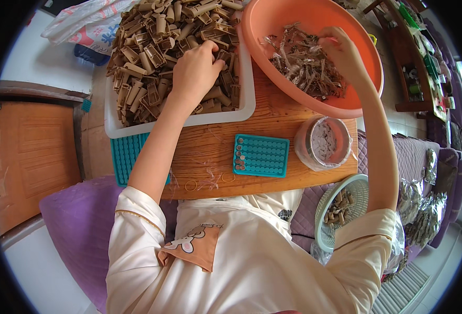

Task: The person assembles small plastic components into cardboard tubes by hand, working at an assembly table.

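Left hand (197, 70) dug down into tan plastic pieces (147, 57) in white tray (246, 104), fingers curled to grab one. Right hand (343, 52) pinching small shiny bits (301, 65) in far orange bowl (356, 107). Teal tray (261, 155) waiting near, between both arms.

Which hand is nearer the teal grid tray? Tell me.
Left. The left hand rests in the white bin of tan parts, up and left of the teal tray. The right hand is farther, in the orange basin.
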Demonstrator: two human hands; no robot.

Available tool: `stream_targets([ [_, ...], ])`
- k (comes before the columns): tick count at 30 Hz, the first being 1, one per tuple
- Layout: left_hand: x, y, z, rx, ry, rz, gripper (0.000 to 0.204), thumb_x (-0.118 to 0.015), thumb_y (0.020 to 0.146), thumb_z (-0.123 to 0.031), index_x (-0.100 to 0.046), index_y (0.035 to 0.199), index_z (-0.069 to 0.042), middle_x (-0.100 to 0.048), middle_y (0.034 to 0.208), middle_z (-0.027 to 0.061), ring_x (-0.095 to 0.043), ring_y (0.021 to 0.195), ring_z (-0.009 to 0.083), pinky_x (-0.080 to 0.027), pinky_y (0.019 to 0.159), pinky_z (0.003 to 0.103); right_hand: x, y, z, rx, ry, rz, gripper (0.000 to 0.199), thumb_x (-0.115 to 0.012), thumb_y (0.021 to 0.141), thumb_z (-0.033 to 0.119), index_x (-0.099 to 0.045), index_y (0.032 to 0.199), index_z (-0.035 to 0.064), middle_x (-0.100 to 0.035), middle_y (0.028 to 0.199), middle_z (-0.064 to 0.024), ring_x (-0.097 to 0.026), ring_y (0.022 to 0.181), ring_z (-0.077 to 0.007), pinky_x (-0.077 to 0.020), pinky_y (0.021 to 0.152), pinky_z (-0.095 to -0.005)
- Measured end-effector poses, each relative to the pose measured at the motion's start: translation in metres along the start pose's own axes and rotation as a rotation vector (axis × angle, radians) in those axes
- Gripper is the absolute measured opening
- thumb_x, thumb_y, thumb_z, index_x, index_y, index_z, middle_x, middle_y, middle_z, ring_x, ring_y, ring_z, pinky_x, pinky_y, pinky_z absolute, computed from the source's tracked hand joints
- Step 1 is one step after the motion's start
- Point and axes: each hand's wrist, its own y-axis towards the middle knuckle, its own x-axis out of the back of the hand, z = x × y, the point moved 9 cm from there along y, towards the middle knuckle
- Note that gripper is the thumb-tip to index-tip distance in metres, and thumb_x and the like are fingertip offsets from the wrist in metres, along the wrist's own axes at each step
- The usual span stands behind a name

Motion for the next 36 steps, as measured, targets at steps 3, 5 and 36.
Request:
stream_targets([
  [3,0.0,-0.005,0.001,-0.011,0.009,0.036,0.024,-0.058,0.076,-0.018,-0.053,0.097,-0.007,-0.061,0.077,0.008,-0.058,0.076,0.0257,-0.047,0.067,0.036,0.014,-0.005,-0.001,-0.074,0.297,-0.03,0.017,-0.048,0.086,0.019,-0.05,0.093,0.0034,-0.054,0.076,0.0,-0.049,0.072,-0.0056,-0.0394,0.067,-0.0212],
  [5,0.02,-0.016,-0.012,-0.189,-0.04,-0.218,0.019,-0.054,0.077,-0.016,-0.053,0.093,-0.005,-0.059,0.075,0.008,-0.055,0.067,0.0271,-0.046,0.064,0.035,0.023,-0.016,0.017,-0.132,0.515,-0.095,0.013,-0.047,0.087,0.016,-0.048,0.091,0.0029,-0.052,0.076,0.0004,-0.048,0.07,-0.0053,-0.0395,0.066,-0.0204],
  [36,-0.007,-0.196,-0.079,0.096,-1.43,0.078,0.044,-0.035,0.09,-0.039,-0.042,0.114,-0.003,-0.049,0.082,0.0023,-0.042,0.064,0.0044,-0.035,0.061,0.019,-0.04,-0.206,0.184,-0.189,0.414,-0.497,0.013,-0.064,0.065,-0.007,-0.057,0.073,-0.0001,-0.05,0.058,-0.003,-0.044,0.043,-0.0059,-0.0332,0.037,-0.018],
])
